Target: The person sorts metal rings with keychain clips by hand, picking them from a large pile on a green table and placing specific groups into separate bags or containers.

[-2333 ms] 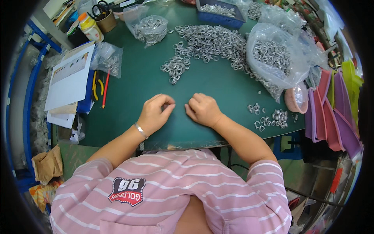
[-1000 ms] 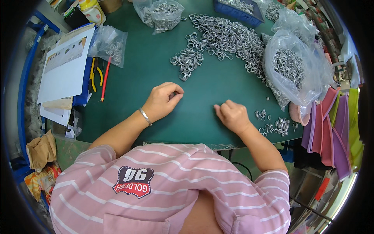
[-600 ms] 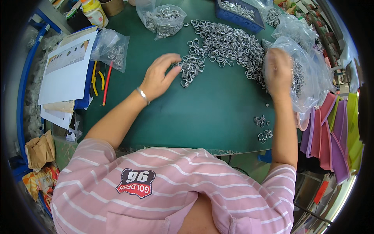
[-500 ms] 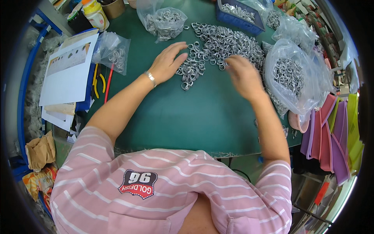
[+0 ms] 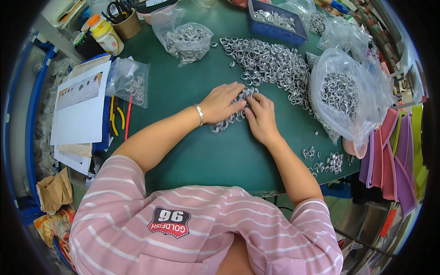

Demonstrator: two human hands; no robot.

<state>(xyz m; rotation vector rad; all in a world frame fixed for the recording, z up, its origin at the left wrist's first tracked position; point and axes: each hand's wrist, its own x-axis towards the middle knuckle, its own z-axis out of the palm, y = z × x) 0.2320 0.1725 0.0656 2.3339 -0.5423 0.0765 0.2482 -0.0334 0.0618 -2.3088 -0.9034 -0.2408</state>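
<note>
A small heap of silvery metal rings [image 5: 229, 121] lies on the green tabletop between my two hands. My left hand [image 5: 221, 103] rests along the heap's left side, fingers stretched out and thumb apart. On the other side my right hand [image 5: 262, 120] touches the rings with its fingers, which are spread and slightly bent. Both hands are open around the heap, and part of it is hidden under them. Beyond them spreads a much larger pile of the same kind of rings [image 5: 275, 64].
Clear bags of rings stand at the back [image 5: 190, 39] and right [image 5: 339, 94], with a blue tray [image 5: 300, 36] behind the pile. Some loose pieces [image 5: 333, 162] lie near the right edge. At left are papers [image 5: 78, 119], yellow-handled pliers [image 5: 113, 120] and a red pen [image 5: 128, 121].
Both hands have come nearer to me and closer together, and the smaller heap of rings has moved with them, away from the large pile. The camera view has shifted slightly.
</note>
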